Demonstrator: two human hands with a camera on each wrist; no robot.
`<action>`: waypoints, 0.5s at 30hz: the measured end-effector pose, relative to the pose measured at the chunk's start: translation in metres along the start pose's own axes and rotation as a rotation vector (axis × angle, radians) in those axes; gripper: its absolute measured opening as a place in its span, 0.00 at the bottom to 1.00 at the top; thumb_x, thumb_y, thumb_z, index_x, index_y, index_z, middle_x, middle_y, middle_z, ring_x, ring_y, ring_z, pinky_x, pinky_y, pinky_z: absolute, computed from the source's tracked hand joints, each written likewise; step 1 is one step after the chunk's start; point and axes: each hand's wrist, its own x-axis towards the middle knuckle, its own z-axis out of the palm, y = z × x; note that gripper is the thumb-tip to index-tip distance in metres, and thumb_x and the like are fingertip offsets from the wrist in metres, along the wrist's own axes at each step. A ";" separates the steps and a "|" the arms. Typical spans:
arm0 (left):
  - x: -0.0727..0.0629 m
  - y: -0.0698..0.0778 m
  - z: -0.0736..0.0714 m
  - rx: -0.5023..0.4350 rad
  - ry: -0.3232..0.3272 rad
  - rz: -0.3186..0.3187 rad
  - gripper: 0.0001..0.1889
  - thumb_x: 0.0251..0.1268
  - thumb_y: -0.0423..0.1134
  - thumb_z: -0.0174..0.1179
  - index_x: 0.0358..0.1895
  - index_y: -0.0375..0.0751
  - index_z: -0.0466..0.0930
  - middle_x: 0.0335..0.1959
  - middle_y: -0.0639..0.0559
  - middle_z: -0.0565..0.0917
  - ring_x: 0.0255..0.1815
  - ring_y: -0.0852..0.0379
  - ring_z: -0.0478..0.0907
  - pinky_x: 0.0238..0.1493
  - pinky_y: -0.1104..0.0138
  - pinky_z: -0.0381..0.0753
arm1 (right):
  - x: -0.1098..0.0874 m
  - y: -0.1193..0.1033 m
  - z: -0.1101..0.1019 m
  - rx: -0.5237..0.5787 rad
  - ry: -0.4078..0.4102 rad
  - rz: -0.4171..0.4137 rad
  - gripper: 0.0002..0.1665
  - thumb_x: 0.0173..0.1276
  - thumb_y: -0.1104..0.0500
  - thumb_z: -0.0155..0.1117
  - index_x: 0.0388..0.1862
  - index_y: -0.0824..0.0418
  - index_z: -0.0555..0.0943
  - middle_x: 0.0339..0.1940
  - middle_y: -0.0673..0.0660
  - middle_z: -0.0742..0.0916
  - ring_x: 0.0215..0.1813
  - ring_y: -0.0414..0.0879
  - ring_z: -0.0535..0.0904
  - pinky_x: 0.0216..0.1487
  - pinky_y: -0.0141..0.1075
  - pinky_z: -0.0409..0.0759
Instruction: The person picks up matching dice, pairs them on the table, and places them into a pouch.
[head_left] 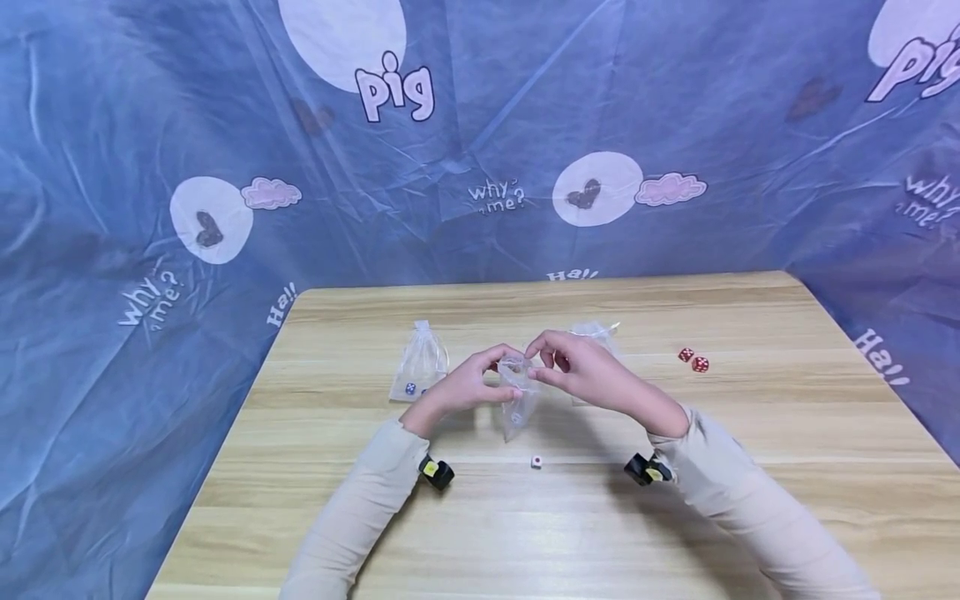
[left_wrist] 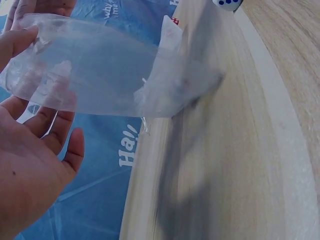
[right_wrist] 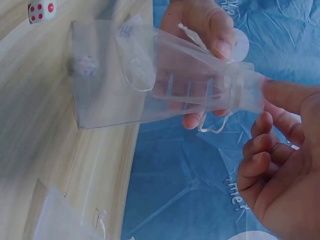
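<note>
My left hand [head_left: 480, 382] holds a sheer white drawstring pouch [head_left: 519, 408] near its mouth, thumb on one side and fingers behind the mesh. Through the fabric, a die [right_wrist: 86, 66] shows at the pouch's lower end. Fingertips of my right hand [head_left: 581, 369] pinch the rim at the pouch's mouth, its other fingers curled beside it. White drawstrings [right_wrist: 215, 129] hang loose by the left fingers. On the table below lies a white die [head_left: 536, 462] with red dots on the face seen in the right wrist view.
To the left lies another sheer pouch [head_left: 420, 358] with blue dice [head_left: 410, 388] in it. A third pouch [head_left: 596, 330] lies partly hidden behind the right hand. Two red dice [head_left: 700, 364] rest at the right of the wooden table [head_left: 360, 517]. A blue printed cloth [head_left: 465, 125] hangs behind.
</note>
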 end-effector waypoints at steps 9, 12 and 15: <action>-0.001 0.001 -0.001 -0.010 0.007 -0.009 0.24 0.59 0.37 0.63 0.59 0.40 0.72 0.53 0.42 0.79 0.52 0.51 0.73 0.60 0.43 0.71 | -0.010 -0.001 -0.002 0.121 -0.003 -0.036 0.10 0.62 0.63 0.68 0.42 0.61 0.80 0.25 0.48 0.76 0.23 0.35 0.66 0.24 0.27 0.68; -0.003 0.002 -0.001 -0.015 0.007 -0.018 0.24 0.58 0.37 0.64 0.60 0.40 0.72 0.53 0.42 0.79 0.53 0.50 0.74 0.61 0.43 0.70 | -0.020 -0.001 -0.001 0.165 -0.034 -0.040 0.10 0.61 0.63 0.68 0.42 0.60 0.80 0.26 0.47 0.77 0.24 0.35 0.67 0.25 0.27 0.69; -0.004 0.003 -0.001 -0.024 0.007 -0.015 0.25 0.58 0.36 0.64 0.60 0.39 0.72 0.52 0.41 0.79 0.53 0.50 0.74 0.61 0.42 0.70 | -0.030 0.002 0.004 0.202 -0.072 -0.046 0.10 0.62 0.63 0.68 0.42 0.58 0.80 0.28 0.47 0.78 0.26 0.34 0.68 0.26 0.28 0.71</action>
